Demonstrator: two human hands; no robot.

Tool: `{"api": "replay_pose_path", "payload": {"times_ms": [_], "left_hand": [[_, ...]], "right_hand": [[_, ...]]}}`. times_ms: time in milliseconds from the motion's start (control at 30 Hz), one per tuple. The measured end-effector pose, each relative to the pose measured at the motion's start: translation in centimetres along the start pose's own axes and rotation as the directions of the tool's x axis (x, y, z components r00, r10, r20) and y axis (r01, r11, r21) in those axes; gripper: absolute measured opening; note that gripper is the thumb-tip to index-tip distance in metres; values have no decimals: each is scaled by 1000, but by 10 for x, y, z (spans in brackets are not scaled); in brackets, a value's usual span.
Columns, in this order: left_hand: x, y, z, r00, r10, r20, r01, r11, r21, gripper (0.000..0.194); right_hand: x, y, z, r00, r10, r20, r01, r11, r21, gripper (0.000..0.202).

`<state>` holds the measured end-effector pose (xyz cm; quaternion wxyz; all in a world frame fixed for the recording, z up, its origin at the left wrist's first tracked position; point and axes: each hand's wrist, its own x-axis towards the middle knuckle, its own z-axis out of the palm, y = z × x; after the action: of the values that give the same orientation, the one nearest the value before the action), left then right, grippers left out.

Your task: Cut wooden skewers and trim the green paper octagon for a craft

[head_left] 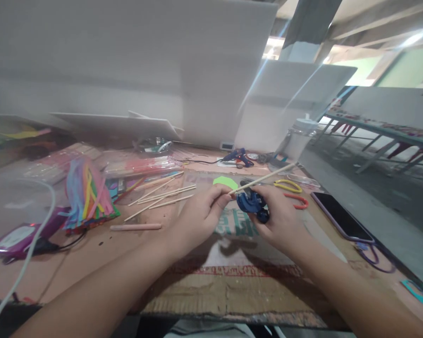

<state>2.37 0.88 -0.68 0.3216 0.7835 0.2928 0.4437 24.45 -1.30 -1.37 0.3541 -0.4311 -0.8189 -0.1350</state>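
Note:
My left hand pinches a thin wooden stick near its lower left end. The stick slants up to the right, over the table. My right hand is closed around a blue-handled hand tool with dark metal at its top; its exact kind is not clear. The tool sits against or just beside the stick, close to my left fingertips; whether it grips the stick cannot be made out. A bright green paper piece lies behind my left fingers. Several loose wooden sticks lie left of that hand.
Pipe cleaners and a purple device lie left. A blue glue gun is at the back, near a clear bottle. Yellow-handled and red-handled tools and a phone are at right. White boards stand behind.

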Motion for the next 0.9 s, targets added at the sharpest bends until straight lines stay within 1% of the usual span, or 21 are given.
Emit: {"api": "replay_pose_path", "payload": {"times_ms": [133,267,367,567,733,900], "left_hand": [[-3,2,8,997,48,56,-49,999,17,16],[-7,7,11,992,93,88,-93,996,-3,16],[-8,7,11,988,114,104,-115,993,0,20],[-9,5,10,977,163,140,-166,986,16,23],[-8,13,7,968,148,203,-148,989,-19,25],[-6,19,-2,957,105,270,-116,993,23,20]], "right_hand": [[0,-10,-6,999,2,33,-1,999,-37,38],[1,-17,-12,997,-11,81,19,996,-91,39],[0,-19,-15,997,-37,64,44,992,-115,38],[-4,-16,-15,994,-111,16,112,991,-77,31],[-5,-14,-16,992,-128,12,128,989,-70,32],[-6,-14,-18,990,-144,-2,144,987,-77,34]]}}
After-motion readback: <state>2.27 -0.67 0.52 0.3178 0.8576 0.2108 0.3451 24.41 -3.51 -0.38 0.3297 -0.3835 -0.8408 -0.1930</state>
